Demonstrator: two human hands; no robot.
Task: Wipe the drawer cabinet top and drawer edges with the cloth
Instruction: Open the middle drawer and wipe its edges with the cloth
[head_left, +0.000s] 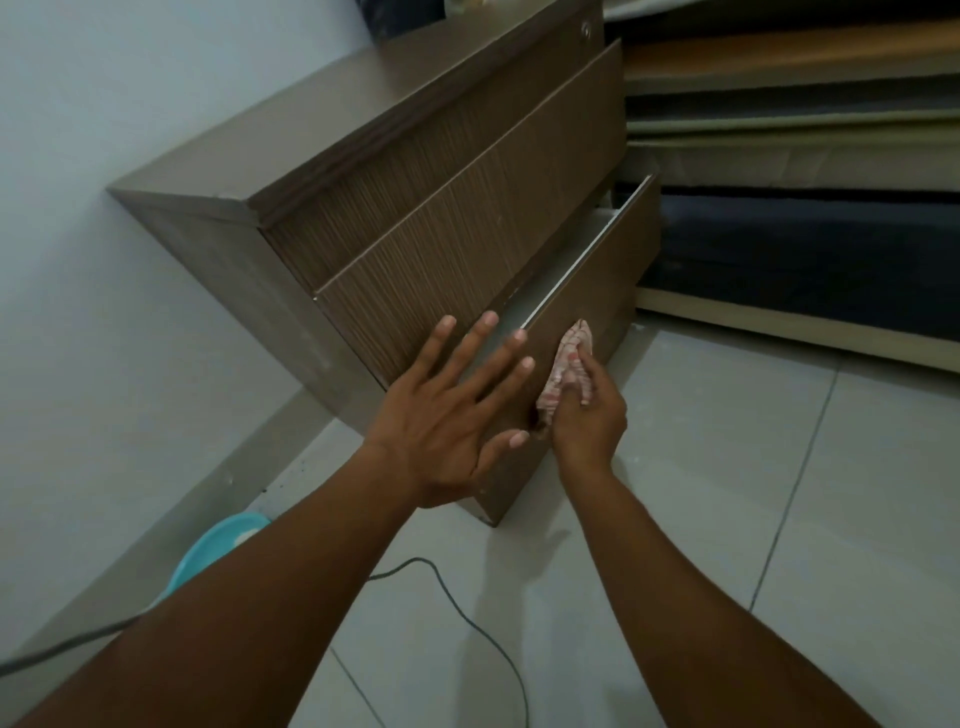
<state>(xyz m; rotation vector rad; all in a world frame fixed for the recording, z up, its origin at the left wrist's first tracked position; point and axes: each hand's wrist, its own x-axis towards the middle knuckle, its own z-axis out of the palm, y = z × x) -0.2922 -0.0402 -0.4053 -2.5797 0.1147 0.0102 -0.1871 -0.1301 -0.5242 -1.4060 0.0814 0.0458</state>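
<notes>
A brown wood-grain drawer cabinet (447, 208) stands against the pale wall. Its bottom drawer (597, 270) is pulled out, showing a light top edge; the two drawers above it are closed. My right hand (587, 410) holds a bunched red-and-white checked cloth (569, 358) pressed against the front of the open drawer near its left end. My left hand (457, 410) hovers with fingers spread over the left corner of that drawer, holding nothing. The cabinet top (332, 119) is bare near the front; something dark sits at its far end.
A bed base with a dark mattress (810, 249) lies right of the cabinet. A light blue basin (218, 551) sits on the floor at lower left, partly behind my left forearm. A black cable (467, 613) curls across the pale floor tiles (727, 467).
</notes>
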